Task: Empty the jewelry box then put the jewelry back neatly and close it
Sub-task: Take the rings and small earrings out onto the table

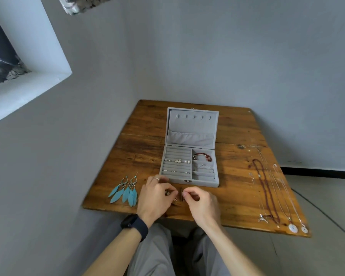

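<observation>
The grey jewelry box (189, 181) stands open on the wooden table (143, 140), lid upright. Its ring rolls hold several pearl and stud earrings (177, 161); a red bead bracelet (203, 156) and a thin silver bangle (206, 168) lie in the right compartments. My left hand (156, 198) and my right hand (200, 200) meet just in front of the box, fingertips pinched around small dark earrings (181, 194). What each hand grips is too small to tell apart. A pair of turquoise feather earrings (126, 189) lies left of my hands.
Several necklaces (271, 192), one of dark red beads and thin silver chains with round pendants, are laid out along the table's right side. Grey walls close in behind and to the left. A cable runs on the floor at the right.
</observation>
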The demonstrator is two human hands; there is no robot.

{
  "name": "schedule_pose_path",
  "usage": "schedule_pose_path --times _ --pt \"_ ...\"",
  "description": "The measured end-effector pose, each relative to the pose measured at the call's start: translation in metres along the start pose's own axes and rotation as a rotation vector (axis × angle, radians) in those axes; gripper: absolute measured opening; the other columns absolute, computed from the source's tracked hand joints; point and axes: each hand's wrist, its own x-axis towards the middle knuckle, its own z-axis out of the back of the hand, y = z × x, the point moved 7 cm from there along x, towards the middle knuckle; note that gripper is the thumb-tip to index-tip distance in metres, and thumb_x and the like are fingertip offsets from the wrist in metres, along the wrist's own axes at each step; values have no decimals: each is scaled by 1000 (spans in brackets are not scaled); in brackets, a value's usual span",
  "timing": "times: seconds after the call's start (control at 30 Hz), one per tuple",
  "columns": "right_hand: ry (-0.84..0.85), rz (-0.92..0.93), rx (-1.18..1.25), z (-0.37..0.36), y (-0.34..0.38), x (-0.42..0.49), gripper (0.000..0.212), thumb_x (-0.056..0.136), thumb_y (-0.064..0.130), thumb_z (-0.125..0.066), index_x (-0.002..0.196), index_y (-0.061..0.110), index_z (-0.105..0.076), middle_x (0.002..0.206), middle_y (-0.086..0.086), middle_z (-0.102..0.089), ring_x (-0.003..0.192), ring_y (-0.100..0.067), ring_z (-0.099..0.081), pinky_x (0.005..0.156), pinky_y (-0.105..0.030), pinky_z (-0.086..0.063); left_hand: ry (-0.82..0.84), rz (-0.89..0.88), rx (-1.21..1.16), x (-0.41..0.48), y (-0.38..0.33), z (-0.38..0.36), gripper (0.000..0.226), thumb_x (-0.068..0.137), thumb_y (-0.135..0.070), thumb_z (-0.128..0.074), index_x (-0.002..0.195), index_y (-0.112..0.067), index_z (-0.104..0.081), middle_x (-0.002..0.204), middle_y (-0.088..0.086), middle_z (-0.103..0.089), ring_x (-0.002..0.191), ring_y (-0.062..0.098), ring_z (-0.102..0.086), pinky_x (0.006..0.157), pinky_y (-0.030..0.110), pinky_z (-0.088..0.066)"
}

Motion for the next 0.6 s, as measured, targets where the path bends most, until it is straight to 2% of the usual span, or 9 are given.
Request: schedule_pose_path --times 0.27,0.4,0.6 --pt "-43 -36 -101 1 2 13 13 90 46 -65 99 42 -74 95 20 -65 86 -3 -62 63 -24 -52 -3 51 21 7 -1 -12 21 90 -48 -63 103 -38 -75 114 -12 -54 113 8 -47 91 32 -46" --pt "-68 -49 -122 -1 0 14 14 89 49 -64 99 44 -73 95 21 -66 86 -4 -62 64 -29 -54 -2 67 46 8 0 -16 23 92 -49 -60 107 -39 -74 116 -12 -51 114 7 -44 91 27 -38" --pt "-114 -29 -132 -1 0 14 17 90 52 -62 101 45 -73 96 21 -67 86 -4 -62 60 -24 -51 -17 67 50 8 1 -21 25 92 -51 -61 108 -38 -74 113 -11 -49 111 8 -45 90 27 -41"
